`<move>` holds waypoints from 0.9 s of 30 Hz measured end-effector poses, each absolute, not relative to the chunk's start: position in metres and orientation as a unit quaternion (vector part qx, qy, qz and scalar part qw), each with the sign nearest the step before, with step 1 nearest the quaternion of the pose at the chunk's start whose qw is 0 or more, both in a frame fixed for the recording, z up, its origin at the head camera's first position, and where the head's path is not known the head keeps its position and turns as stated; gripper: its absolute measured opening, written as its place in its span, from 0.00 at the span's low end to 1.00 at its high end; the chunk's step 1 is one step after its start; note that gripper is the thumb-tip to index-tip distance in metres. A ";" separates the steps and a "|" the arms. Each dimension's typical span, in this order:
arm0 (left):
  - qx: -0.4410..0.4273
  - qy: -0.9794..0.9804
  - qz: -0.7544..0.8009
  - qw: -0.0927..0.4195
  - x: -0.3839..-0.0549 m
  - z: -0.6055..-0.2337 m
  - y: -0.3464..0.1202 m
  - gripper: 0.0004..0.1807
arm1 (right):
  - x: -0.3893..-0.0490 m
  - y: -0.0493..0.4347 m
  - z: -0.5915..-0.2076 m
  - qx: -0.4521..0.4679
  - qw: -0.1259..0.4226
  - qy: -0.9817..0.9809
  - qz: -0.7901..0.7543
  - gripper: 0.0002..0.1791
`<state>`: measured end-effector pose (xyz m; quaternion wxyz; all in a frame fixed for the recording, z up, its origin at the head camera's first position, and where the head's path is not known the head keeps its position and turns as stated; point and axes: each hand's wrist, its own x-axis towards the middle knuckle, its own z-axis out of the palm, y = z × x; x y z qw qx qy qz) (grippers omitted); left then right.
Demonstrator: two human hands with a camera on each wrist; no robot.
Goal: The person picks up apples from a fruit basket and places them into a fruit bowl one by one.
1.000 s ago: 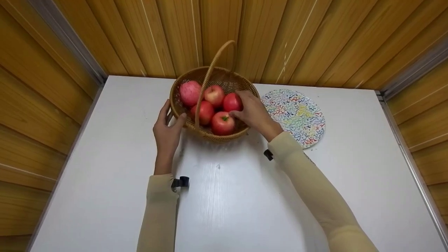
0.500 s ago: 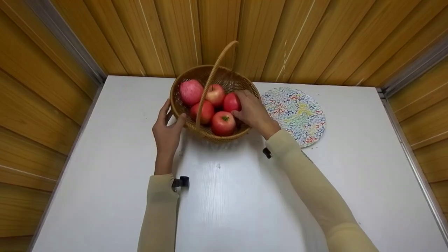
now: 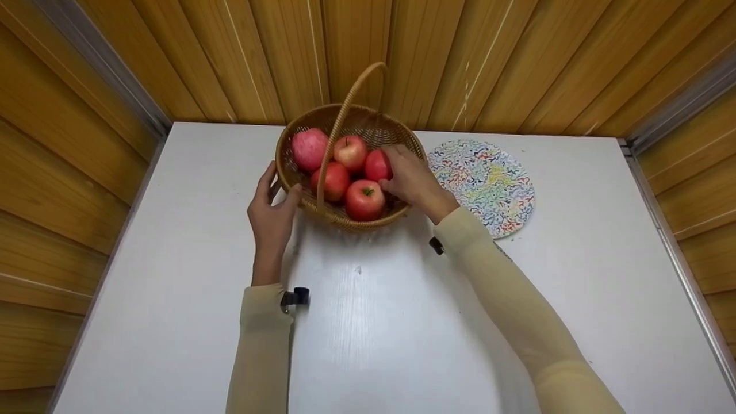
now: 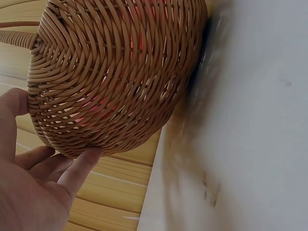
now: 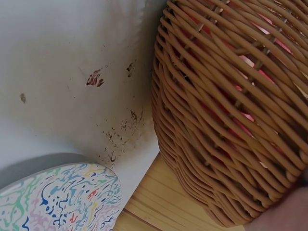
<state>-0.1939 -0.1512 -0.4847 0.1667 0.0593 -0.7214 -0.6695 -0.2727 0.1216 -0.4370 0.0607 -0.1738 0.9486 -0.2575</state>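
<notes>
A brown wicker basket (image 3: pixel 368 225) with a tall arched handle (image 3: pixel 339 129) stands near the back of the table. Inside lie several red fruits, among them an apple (image 3: pixel 364 200) with a green stem end, a paler apple (image 3: pixel 350 151) and a mottled pink round fruit (image 3: pixel 310 149). My left hand (image 3: pixel 272 218) grips the basket's left side, thumb at the rim and fingers against the outer weave, as the left wrist view also shows. Reaching over the right rim, my right hand (image 3: pixel 415 183) holds a red apple (image 3: pixel 378 165) between thumb and fingers; its fingertips are partly hidden.
Right of the basket lies a round board (image 3: pixel 489 187) with a multicoloured squiggle pattern. The white table (image 3: pixel 356 322) meets wood-panelled walls (image 3: pixel 517 69) at the back and sides. Small dark marks (image 5: pixel 95 78) show on the tabletop beside the basket.
Both hands keep their hold. The basket's handle swings slightly right and then back left, with the basket and its fruit shifting only a little.
</notes>
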 end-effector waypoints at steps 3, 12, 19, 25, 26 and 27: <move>0.060 -0.720 -0.671 0.167 -0.194 -0.485 -0.151 0.34 | -0.272 0.122 -0.438 -0.174 0.052 0.949 -0.258 0.40; 0.054 -0.717 -0.672 0.180 -0.197 -0.488 -0.153 0.33 | -0.269 0.122 -0.438 -0.178 0.004 0.944 -0.279 0.36; 0.061 -0.712 -0.673 0.190 -0.197 -0.496 -0.156 0.32 | -0.263 0.119 -0.438 -0.168 -0.035 0.938 -0.303 0.39; 0.060 -0.709 -0.676 0.193 -0.197 -0.497 -0.157 0.32 | -0.258 0.118 -0.439 -0.170 -0.072 0.921 -0.344 0.39; 0.059 -0.708 -0.676 0.193 -0.197 -0.497 -0.156 0.32 | -0.257 0.119 -0.440 -0.171 -0.079 0.917 -0.352 0.38; 0.060 -0.709 -0.677 0.191 -0.197 -0.497 -0.156 0.32 | -0.256 0.119 -0.440 -0.173 -0.087 0.912 -0.361 0.38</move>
